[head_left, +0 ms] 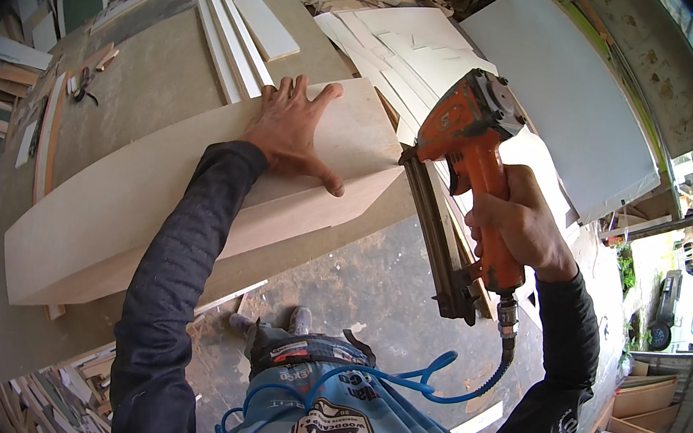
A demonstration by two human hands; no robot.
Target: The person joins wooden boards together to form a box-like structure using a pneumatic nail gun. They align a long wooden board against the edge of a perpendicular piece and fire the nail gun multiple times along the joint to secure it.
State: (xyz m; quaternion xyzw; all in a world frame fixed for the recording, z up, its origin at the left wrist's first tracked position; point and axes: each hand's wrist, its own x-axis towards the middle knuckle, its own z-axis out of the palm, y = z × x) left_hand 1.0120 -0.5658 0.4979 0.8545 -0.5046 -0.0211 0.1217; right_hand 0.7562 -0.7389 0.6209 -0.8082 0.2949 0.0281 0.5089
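A long pale plywood box [126, 181] lies across the worktable in front of me. My left hand [292, 128] rests on its top face near the right end, fingers spread. My right hand [523, 221] is wrapped round the handle of an orange pneumatic nail gun [485, 177]. The gun's nose is at the box's right end, touching it or very close; I cannot tell which. Its dark magazine [439, 237] slants down toward me. From the fitting at the handle's base a blue air hose [404, 379] loops back across my shirt.
White strips [234, 42] and a small white panel [266, 27] lie on the worktable [143, 75] beyond the box. A pair of pliers or similar tool [83, 87] is at the left. Large white sheets [560, 96] lean at the far right. Wood offcuts fill the left side.
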